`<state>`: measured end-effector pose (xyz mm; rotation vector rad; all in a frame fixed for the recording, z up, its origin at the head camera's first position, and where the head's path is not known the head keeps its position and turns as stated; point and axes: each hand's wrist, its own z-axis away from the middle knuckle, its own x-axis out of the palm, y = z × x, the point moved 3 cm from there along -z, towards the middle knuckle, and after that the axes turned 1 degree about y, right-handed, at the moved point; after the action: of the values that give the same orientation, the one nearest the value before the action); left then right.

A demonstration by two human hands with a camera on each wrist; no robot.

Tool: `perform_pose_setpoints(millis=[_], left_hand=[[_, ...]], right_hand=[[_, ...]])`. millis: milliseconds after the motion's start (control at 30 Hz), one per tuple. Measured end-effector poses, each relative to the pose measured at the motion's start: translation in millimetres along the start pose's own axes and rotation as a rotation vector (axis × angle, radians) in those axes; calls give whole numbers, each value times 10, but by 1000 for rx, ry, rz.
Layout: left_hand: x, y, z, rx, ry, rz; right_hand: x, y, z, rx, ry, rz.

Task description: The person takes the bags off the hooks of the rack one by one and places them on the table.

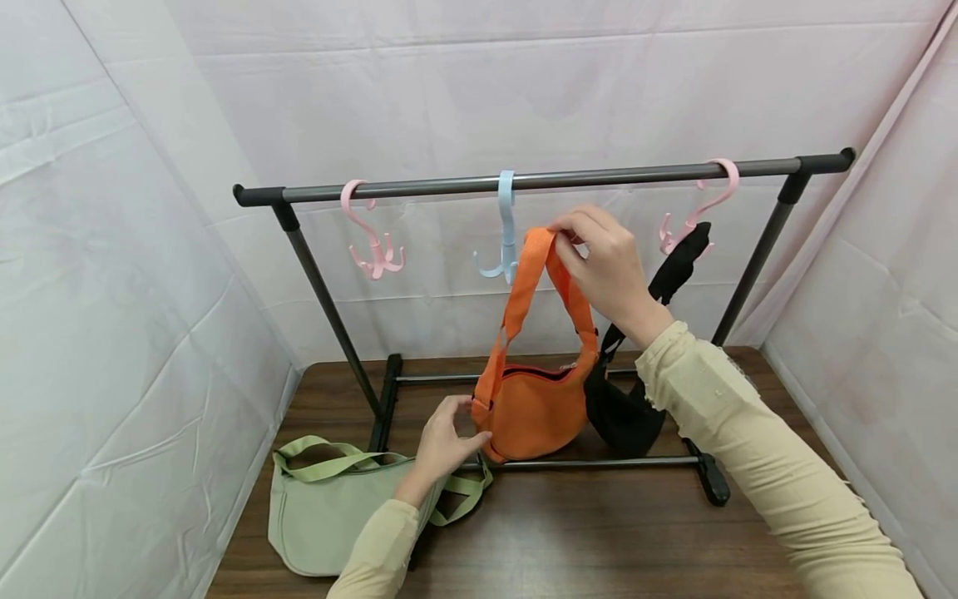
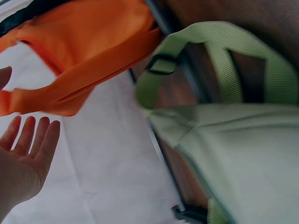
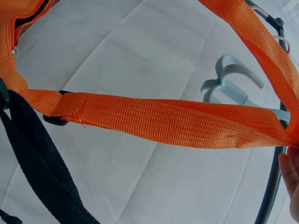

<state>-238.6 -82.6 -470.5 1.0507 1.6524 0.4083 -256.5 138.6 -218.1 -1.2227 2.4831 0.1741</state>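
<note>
An orange shoulder bag (image 1: pixel 540 412) hangs upright by its wide strap (image 1: pixel 527 279) in front of the rack, its zip partly undone. My right hand (image 1: pixel 604 262) pinches the top of that strap, just right of a light blue hook (image 1: pixel 507 233). The strap is apart from the hook's prongs. My left hand (image 1: pixel 443 445) is beside the bag's lower left end, thumb and fingers spread; whether they touch the bag I cannot tell. In the left wrist view, straight fingers (image 2: pixel 49 142) show near the orange fabric. The right wrist view shows the strap (image 3: pixel 163 122) stretched towards the fingertips (image 3: pixel 289 172).
A black bag (image 1: pixel 624 416) hangs from the right pink hook (image 1: pixel 703 208). Another pink hook (image 1: pixel 374 249) is on the left of the rack's rail (image 1: pixel 427 187). A green bag (image 1: pixel 337 512) lies on the wooden table (image 1: pixel 599 532) at the left. White cloth (image 1: pixel 449 91) surrounds the table.
</note>
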Motion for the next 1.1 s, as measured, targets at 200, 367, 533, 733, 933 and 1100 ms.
perform_pose_setpoints(millis=[200, 367, 533, 733, 933, 1100], left_hand=[[149, -155, 72, -91, 26, 116], [295, -193, 94, -175, 89, 243], [402, -196, 119, -240, 199, 316], [355, -135, 148, -253, 358, 398], [146, 35, 209, -193, 408, 384], [63, 43, 263, -170, 411, 380]], right_hand=[[-7, -7, -41, -20, 12, -3], [-23, -24, -67, -30, 16, 4], [-44, -67, -94, -41, 13, 6], [-75, -101, -124, -49, 33, -7], [-96, -91, -120, -44, 42, -29], [-97, -62, -95, -33, 34, -33]])
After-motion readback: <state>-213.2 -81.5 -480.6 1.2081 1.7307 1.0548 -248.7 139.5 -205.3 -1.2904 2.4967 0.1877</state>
